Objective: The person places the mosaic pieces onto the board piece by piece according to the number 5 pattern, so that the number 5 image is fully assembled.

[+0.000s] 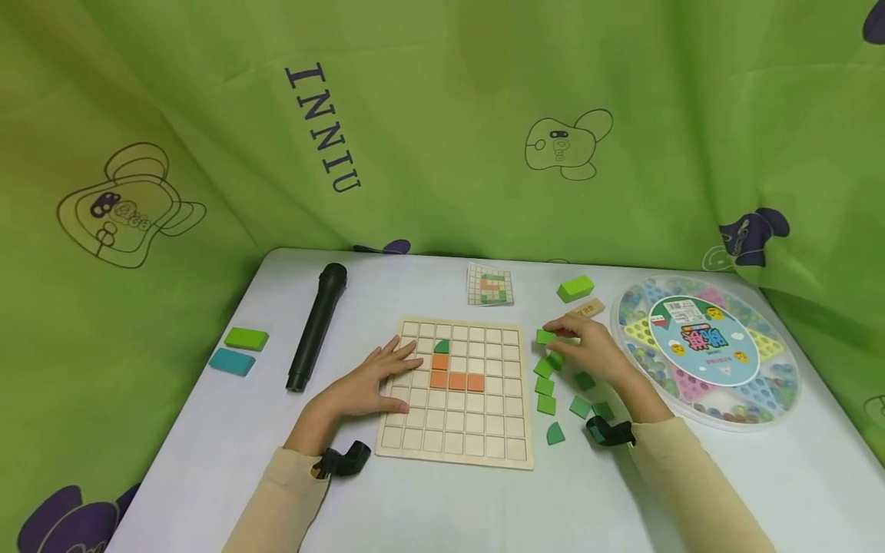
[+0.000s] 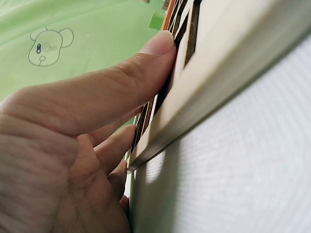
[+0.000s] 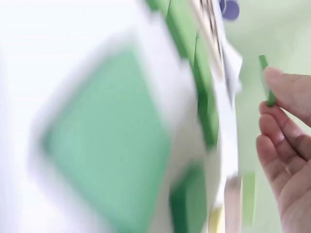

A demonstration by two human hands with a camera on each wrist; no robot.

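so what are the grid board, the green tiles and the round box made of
Grid board: looks like pale unfinished wood, matt, with a light grain tone and a thick edge.
Green tiles: probably painted wood or foam; flat matt colour, thin edges, hard to tell.
Round box: clear glossy plastic, since the beads inside show through the lid.

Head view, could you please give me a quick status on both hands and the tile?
Left hand flat on the grid board, steadying it. Right hand pinching a green tile beside the board. Loose green tiles under that hand; nothing blocking.
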